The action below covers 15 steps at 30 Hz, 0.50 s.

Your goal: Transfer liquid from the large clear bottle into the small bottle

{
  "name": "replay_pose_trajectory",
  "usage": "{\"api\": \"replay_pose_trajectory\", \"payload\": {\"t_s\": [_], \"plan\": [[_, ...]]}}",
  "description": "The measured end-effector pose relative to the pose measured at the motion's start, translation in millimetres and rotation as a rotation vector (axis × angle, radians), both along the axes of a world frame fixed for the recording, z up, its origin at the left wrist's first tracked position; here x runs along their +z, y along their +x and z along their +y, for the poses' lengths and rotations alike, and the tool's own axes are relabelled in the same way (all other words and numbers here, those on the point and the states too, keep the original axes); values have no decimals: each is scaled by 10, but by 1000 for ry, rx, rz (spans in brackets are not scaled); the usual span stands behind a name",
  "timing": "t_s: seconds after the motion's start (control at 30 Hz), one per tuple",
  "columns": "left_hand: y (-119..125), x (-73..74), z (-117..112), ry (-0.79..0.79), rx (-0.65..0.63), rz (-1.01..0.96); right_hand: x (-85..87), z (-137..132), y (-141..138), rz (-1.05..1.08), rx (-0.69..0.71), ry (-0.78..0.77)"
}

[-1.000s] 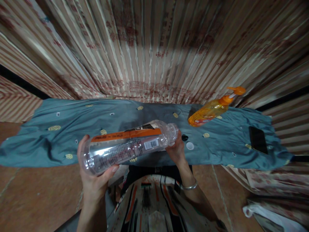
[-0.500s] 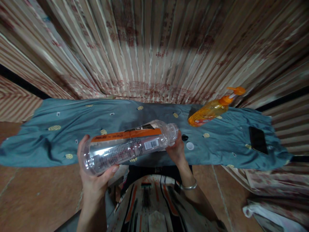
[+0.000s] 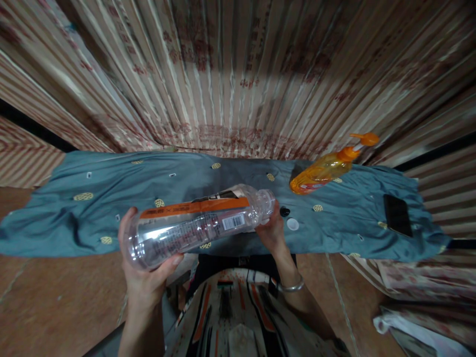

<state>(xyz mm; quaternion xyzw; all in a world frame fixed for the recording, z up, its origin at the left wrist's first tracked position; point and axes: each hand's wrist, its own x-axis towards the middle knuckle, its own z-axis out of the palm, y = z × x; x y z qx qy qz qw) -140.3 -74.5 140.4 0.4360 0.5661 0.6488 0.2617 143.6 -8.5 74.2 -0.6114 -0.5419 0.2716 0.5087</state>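
One long teal pineapple-print cloth (image 3: 238,171) spreads beneath a clear, orange-labelled plastic bottle (image 3: 197,225) — left hand (image 3: 143,280) gripping its base towards nine o'clock, right hand (image 3: 272,232) holding its neck towards three — with a small round white cap (image 3: 292,224) farther at three.

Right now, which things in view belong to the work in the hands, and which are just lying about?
In the work:
clear plastic bottle with orange-banded label, left hand at its base, right hand at its neck

Apparently lying about:
round white disc, perhaps a cap
small round black piece
transparent orange plastic pump bottle
flat black phone-like slab
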Motion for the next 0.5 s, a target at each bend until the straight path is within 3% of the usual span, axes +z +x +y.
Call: {"api": "replay_pose_trajectory", "payload": {"t_s": [0.5], "plan": [[-19,-22,-26,-26,-1,66,-10,9,-2,-28,-10,30]]}}
